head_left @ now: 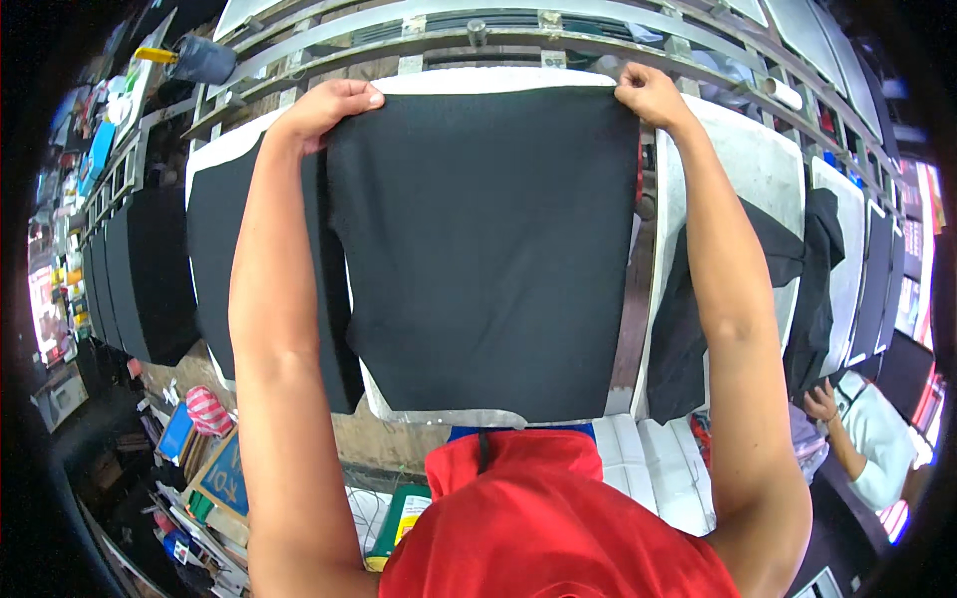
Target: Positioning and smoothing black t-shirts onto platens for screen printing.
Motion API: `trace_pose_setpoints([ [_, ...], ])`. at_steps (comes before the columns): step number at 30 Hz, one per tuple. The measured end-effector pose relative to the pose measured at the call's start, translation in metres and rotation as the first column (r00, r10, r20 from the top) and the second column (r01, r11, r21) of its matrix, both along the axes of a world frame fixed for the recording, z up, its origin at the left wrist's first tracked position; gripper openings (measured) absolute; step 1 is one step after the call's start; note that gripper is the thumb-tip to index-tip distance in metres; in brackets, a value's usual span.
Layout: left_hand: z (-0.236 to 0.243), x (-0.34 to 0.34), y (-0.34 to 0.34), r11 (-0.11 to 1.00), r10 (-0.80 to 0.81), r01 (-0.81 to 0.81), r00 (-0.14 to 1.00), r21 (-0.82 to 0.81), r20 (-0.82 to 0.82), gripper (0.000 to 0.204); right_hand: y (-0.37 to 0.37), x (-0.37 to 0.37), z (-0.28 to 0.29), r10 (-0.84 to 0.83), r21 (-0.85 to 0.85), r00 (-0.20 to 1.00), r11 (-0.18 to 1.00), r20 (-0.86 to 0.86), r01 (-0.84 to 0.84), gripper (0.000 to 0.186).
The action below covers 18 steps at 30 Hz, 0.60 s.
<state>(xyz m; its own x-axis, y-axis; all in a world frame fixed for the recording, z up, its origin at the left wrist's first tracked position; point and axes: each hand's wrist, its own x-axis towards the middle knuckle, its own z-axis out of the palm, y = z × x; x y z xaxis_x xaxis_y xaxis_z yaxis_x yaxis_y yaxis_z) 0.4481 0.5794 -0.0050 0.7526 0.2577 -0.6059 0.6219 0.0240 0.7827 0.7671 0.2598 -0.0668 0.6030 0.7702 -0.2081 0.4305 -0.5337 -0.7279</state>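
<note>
A black fabric panel (488,249) lies spread over a white board (498,78), whose pale edge shows along the far side and at the near left. At the panel's far left corner, my left hand (334,108) pinches the cloth between thumb and fingers. My right hand (646,95) is closed on the far right corner. Between them the far edge runs nearly straight. Shallow creases cross the cloth, and its near edge lies close to my red shirt (558,508).
Metal rails (478,40) run along the far side. More boards carry black cloth to the left (224,249); crumpled black cloth (688,329) lies on a board at right. A grey bucket (202,62) stands far left. Another person (877,439) is at lower right.
</note>
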Motion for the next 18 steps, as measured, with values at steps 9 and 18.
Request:
trace_pose_setpoints([
  [9, -0.037, -0.019, -0.018, 0.836, 0.139, -0.107, 0.990, 0.538, -0.018, 0.045, -0.014, -0.026, -0.023, -0.105, 0.304, 0.844, 0.950, 0.527, -0.072, 0.034],
  [18, -0.039, -0.185, -0.135, 0.598, 0.405, -0.529, 0.848, 0.602, 0.342, 0.035, -0.197, -0.265, 0.035, -0.233, 0.094, 0.972, 0.969, 0.030, 0.230, 0.040],
])
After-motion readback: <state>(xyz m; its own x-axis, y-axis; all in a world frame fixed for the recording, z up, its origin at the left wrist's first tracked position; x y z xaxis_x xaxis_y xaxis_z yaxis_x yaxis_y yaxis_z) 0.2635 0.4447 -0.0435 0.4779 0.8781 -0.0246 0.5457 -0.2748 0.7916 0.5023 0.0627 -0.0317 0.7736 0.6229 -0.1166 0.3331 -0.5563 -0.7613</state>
